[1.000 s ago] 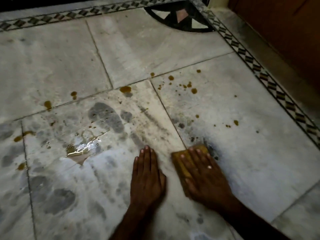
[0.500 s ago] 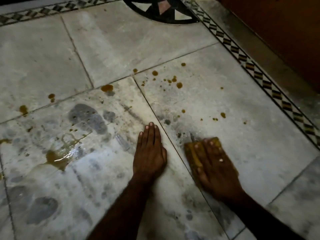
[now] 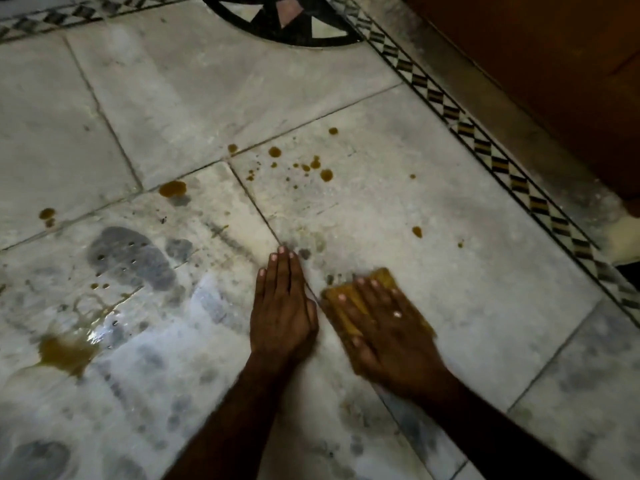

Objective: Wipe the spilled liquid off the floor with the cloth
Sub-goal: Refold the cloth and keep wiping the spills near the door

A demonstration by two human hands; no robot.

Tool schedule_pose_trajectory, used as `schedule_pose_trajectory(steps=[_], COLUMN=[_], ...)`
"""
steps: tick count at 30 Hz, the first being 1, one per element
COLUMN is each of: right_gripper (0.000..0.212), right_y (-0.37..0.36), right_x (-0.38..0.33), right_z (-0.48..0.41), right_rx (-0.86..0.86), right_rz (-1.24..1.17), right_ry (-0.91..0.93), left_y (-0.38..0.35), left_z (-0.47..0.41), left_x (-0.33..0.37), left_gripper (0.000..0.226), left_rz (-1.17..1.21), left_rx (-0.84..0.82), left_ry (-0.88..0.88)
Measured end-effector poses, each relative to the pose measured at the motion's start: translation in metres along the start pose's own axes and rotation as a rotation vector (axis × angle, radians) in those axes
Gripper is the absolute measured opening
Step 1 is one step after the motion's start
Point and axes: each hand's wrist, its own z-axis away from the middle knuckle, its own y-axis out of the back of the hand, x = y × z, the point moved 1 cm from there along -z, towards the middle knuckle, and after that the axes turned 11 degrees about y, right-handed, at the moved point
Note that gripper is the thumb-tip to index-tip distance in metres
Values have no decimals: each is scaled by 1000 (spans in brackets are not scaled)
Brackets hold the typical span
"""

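My right hand [image 3: 384, 323] presses flat on a folded yellow cloth [image 3: 382, 277] on the pale marble floor [image 3: 433, 278]; most of the cloth is hidden under the palm. My left hand [image 3: 282, 303] lies flat on the floor just left of it, fingers together, holding nothing. A brown puddle [image 3: 65, 351] with a wet sheen sits at the lower left. Small brown drops [image 3: 315, 166] are scattered beyond the hands, with a larger drop [image 3: 172, 188] on a tile joint and a lone drop [image 3: 417, 232] to the right.
Grey wet footprints [image 3: 131, 258] mark the tiles left of my hands. A patterned dark border strip [image 3: 485, 147] runs diagonally on the right, with a brown wooden surface [image 3: 554, 81] beyond it. A black inlaid arc [image 3: 277, 26] lies at the top.
My right hand has slid the cloth to the right, away from the tile joint, and moved a little forward. My left hand stays flat on the floor. The view has shifted.
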Motion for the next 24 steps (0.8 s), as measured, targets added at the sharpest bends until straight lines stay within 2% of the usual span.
schedule_pose_trajectory(steps=[3, 5, 7, 9, 11, 14, 16, 19, 22, 23, 24], right_gripper=[57, 58, 63, 65, 61, 60, 63, 57, 59, 61, 62], right_y=[-6, -10, -14, -21, -22, -8, 3, 2, -3, -7, -13], right_x=[62, 97, 114, 115, 86, 47, 44, 95, 147, 149, 144], right_z=[30, 11, -29, -71, -88, -52, -15, 17, -20, -40, -58], right_rx=[-24, -47, -23, -13, -20, 27, 27, 47, -9, -26, -10], right_rz=[61, 13, -30, 4, 40, 38, 47, 103, 17, -18, -13], right_ry=[-232, -432, -531, -469, -315, -113, -75, -233, -579, -628, -604], left_y=[-4, -10, -14, -16, -16, -15, -15, -16, -17, -18, -19], left_z=[-17, -24, -25, -24, -24, -24, -23, -22, -26, -27, -31], left_x=[26, 37, 38, 37, 36, 35, 33, 36, 39, 39, 41], left_gripper=[75, 75, 75, 74, 72, 66, 66, 66, 68, 68, 67], left_rz=[20, -8, -40, -48, -43, -27, -38, -47, -59, -62, -69], left_rx=[-26, -34, -25, -19, 2, 39, 47, 55, 73, 70, 69], left_ry=[-58, -50, -35, -41, -51, -69, -65, -82, -105, -123, -147])
